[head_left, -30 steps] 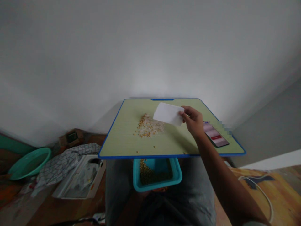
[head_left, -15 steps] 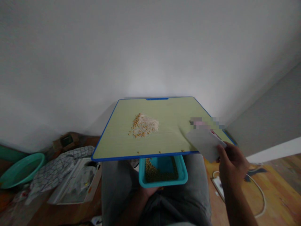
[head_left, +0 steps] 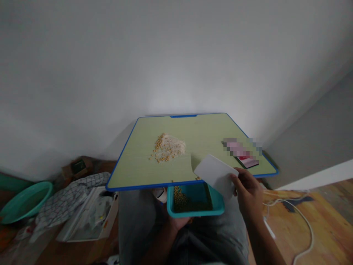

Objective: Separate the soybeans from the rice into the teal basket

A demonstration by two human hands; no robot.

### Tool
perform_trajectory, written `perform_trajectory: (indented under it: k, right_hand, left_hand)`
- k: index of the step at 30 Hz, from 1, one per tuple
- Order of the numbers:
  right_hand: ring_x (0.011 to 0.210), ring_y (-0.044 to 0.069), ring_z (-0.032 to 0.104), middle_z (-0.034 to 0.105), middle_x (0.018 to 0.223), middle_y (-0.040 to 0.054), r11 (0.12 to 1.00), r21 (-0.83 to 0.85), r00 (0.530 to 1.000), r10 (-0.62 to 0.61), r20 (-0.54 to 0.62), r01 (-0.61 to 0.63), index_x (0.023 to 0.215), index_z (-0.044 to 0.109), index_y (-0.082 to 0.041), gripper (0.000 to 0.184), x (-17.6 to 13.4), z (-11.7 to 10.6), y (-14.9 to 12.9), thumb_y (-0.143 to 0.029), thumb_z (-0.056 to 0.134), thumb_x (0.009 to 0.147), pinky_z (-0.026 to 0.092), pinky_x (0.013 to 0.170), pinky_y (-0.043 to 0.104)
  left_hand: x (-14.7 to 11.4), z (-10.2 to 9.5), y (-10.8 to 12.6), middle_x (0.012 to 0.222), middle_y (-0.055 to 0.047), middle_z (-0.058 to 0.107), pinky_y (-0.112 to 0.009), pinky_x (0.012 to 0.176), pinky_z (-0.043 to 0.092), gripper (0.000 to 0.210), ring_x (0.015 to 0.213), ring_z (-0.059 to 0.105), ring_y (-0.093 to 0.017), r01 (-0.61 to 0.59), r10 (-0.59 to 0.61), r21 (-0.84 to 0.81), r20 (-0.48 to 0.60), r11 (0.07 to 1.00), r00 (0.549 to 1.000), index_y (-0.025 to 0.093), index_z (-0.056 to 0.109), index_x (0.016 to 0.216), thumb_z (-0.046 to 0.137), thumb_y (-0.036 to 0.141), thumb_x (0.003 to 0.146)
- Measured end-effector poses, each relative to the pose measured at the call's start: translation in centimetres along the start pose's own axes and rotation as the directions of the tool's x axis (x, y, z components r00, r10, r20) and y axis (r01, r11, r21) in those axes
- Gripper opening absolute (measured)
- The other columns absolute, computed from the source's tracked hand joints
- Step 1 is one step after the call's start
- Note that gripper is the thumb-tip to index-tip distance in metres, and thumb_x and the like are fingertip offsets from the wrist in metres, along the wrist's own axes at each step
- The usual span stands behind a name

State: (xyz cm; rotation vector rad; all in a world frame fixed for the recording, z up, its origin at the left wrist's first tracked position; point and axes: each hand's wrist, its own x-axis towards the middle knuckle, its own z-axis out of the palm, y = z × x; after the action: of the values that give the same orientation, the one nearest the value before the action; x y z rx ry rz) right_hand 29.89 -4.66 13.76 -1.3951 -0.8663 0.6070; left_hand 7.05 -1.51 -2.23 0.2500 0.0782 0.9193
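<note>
My right hand (head_left: 248, 193) grips a white card (head_left: 216, 175) by its right end, over the near edge of the green, blue-rimmed table (head_left: 132, 165). My left hand (head_left: 179, 222) holds a teal tray (head_left: 217, 208) from below, just under that edge; yellow beans (head_left: 180, 197) lie in the tray. A pile of white rice mixed with yellow beans (head_left: 168, 147) sits mid-table. A few loose beans lie by the near edge.
A phone (head_left: 246, 160) with a lit screen lies at the table's right. On the floor to the left are a teal basin (head_left: 24, 200), a checked cloth (head_left: 63, 204) and an open white box (head_left: 91, 217). A white cable (head_left: 303, 224) runs over the wooden floor at right.
My right hand has carried the card from the pile out to the right, then back left to the table's near edge over the tray. The tray has shifted slightly right.
</note>
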Motion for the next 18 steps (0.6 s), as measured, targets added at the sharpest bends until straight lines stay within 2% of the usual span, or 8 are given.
perform_trajectory:
  k: [2, 4, 6, 8, 10, 12, 15, 18]
  right_hand:
    - [0.047, 0.012, 0.049, 0.064, 0.069, 0.0002, 1.0, 0.019, 0.999, 0.01, 0.04, -0.011, 0.096, 0.073, -0.019, 0.035, 0.0, 0.1, 0.0, -0.05, 0.08, 0.081, 0.038, 0.038, 0.023]
    - [0.047, 0.011, 0.049, 0.065, 0.069, 0.0005, 0.999, 0.034, 0.997, 0.021, 0.079, -0.023, 0.095, 0.073, -0.019, 0.034, 0.0, 0.2, 0.1, -0.05, 0.08, 0.081, 0.036, 0.038, 0.023]
    - [0.047, 0.011, 0.048, 0.065, 0.07, 0.0004, 0.998, 0.043, 0.992, 0.032, 0.121, -0.037, 0.096, 0.073, -0.02, 0.033, 0.0, 0.3, 0.2, -0.049, 0.08, 0.082, 0.036, 0.038, 0.022]
    - [0.048, 0.011, 0.049, 0.064, 0.07, 0.0003, 0.998, 0.046, 0.986, 0.036, 0.161, -0.044, 0.097, 0.074, -0.02, 0.032, 0.0, 0.4, 0.3, -0.048, 0.08, 0.082, 0.037, 0.039, 0.022]
    - [0.05, 0.012, 0.05, 0.064, 0.07, 0.0004, 0.998, 0.043, 0.979, 0.036, 0.198, -0.045, 0.098, 0.075, -0.021, 0.031, 0.0, 0.5, 0.3, -0.048, 0.079, 0.083, 0.037, 0.04, 0.023]
    - [0.05, 0.013, 0.05, 0.064, 0.07, 0.0007, 0.999, 0.035, 0.975, 0.03, 0.222, -0.038, 0.097, 0.076, -0.021, 0.03, 0.0, 0.6, 0.2, -0.048, 0.079, 0.083, 0.036, 0.04, 0.023]
    - [0.05, 0.013, 0.048, 0.064, 0.069, 0.0014, 1.0, 0.017, 0.968, 0.017, 0.249, -0.022, 0.094, 0.077, -0.022, 0.03, -0.1, 0.6, 0.0, -0.049, 0.079, 0.082, 0.035, 0.04, 0.024]
    - [0.05, 0.013, 0.048, 0.066, 0.072, 0.0024, 1.0, 0.018, 0.98, 0.013, 0.198, -0.017, 0.093, 0.076, -0.021, 0.031, -0.2, 0.4, -0.2, -0.05, 0.08, 0.081, 0.035, 0.041, 0.023]
  left_hand:
    - [0.1, 0.7, 0.2, 0.139, -0.014, 0.056, -0.053, 0.11, 0.032, 0.082, 0.135, 0.04, -0.034, -0.02, 0.022, -0.047, 0.042, 0.999, 0.999, 0.015, 0.05, 0.133, 0.013, 0.07, 0.086]
    - [0.2, 1.5, 0.3, 0.144, -0.01, 0.051, -0.051, 0.112, 0.03, 0.074, 0.137, 0.038, -0.032, -0.044, 0.052, -0.072, 0.114, 0.996, 0.992, 0.019, 0.045, 0.137, 0.021, 0.067, 0.087]
    - [0.2, 1.8, 0.4, 0.139, -0.01, 0.055, -0.055, 0.11, 0.033, 0.08, 0.133, 0.045, -0.034, -0.021, 0.033, -0.09, 0.129, 0.996, 0.991, 0.019, 0.049, 0.134, 0.016, 0.073, 0.084]
    - [0.2, 1.5, 0.4, 0.134, -0.01, 0.06, -0.059, 0.11, 0.03, 0.084, 0.131, 0.046, -0.036, -0.024, 0.024, -0.096, -0.008, 0.995, 1.0, 0.019, 0.057, 0.127, 0.005, 0.07, 0.085]
    - [0.2, 1.1, 0.5, 0.133, -0.012, 0.061, -0.058, 0.11, 0.029, 0.075, 0.131, 0.045, -0.039, -0.026, 0.018, -0.064, -0.115, 0.998, 0.993, 0.016, 0.063, 0.121, 0.013, 0.062, 0.089]
    - [0.2, 0.7, 0.6, 0.131, -0.014, 0.062, -0.061, 0.109, 0.03, 0.07, 0.131, 0.044, -0.041, -0.05, 0.042, -0.05, -0.146, 0.998, 0.988, 0.013, 0.06, 0.124, 0.021, 0.059, 0.088]
    - [-0.1, 0.0, 0.8, 0.12, -0.013, 0.07, -0.06, 0.107, 0.035, 0.071, 0.122, 0.054, -0.04, -0.078, 0.057, -0.07, -0.269, 0.995, 0.961, 0.014, 0.069, 0.112, 0.012, 0.052, 0.091]
    - [-0.7, -1.0, 1.2, 0.126, -0.018, 0.066, -0.066, 0.109, 0.029, 0.083, 0.129, 0.045, -0.046, -0.087, 0.047, -0.117, -0.308, 0.989, 0.95, 0.011, 0.064, 0.119, 0.01, 0.066, 0.088]
